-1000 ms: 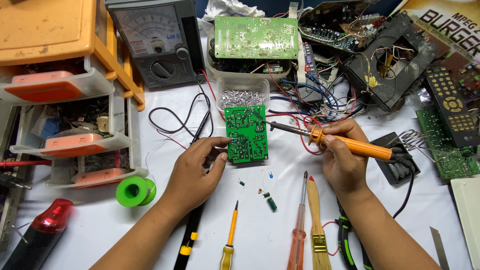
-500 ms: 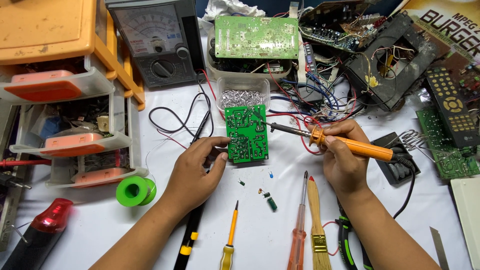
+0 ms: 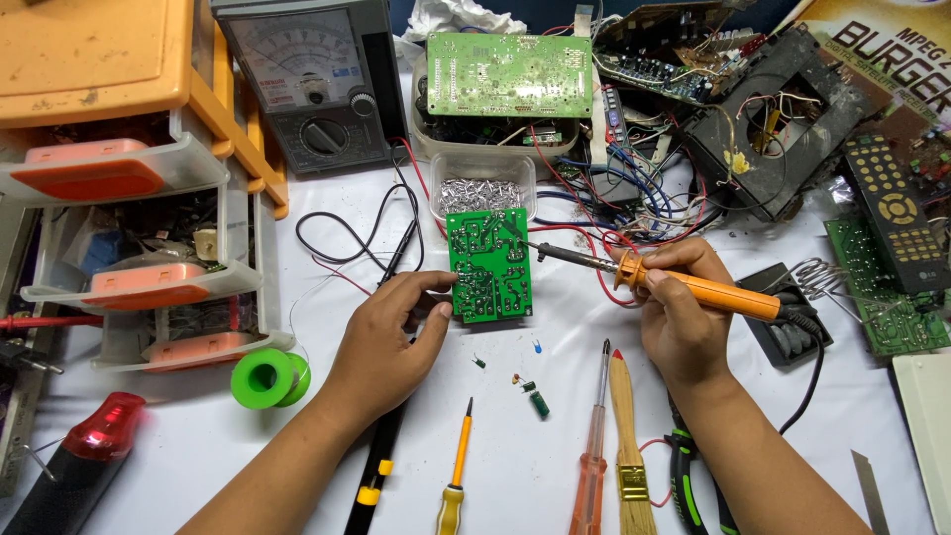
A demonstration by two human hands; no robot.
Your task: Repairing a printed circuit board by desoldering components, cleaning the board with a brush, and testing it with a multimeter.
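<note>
Change since the earlier frame: almost none — my hands and the board sit where they were half a second ago, the iron's tip in the same place.

Nearest row, on the white table [image 3: 297, 436]: yellow-handled screwdriver [image 3: 454, 476], red-handled screwdriver [image 3: 591, 456], small brush [image 3: 628, 446], green-and-black pliers [image 3: 686, 476] partly under my right forearm. A black probe runs beneath my left wrist.

Loose parts: a few small components [image 3: 535, 396] lying just below the board, not yet fitted as far as I can judge.

My left hand [image 3: 381, 342]: fingers closed on the lower left edge of the green circuit board [image 3: 488, 263], pinning it solder side up.

My right hand [image 3: 679, 322]: wrapped firmly round the orange handle of the soldering iron [image 3: 684, 287], tip resting on the board's upper right area. I judge the soldering mid-way (which joint is too small to tell).

Left: green solder spool [image 3: 265, 378], orange drawer cabinet [image 3: 119, 149].

Beyond the board: clear tub of silvery bits [image 3: 482, 188], analogue multimeter [image 3: 307, 79], a larger green board [image 3: 510, 74] — then tangled wires and scrap electronics.
</note>
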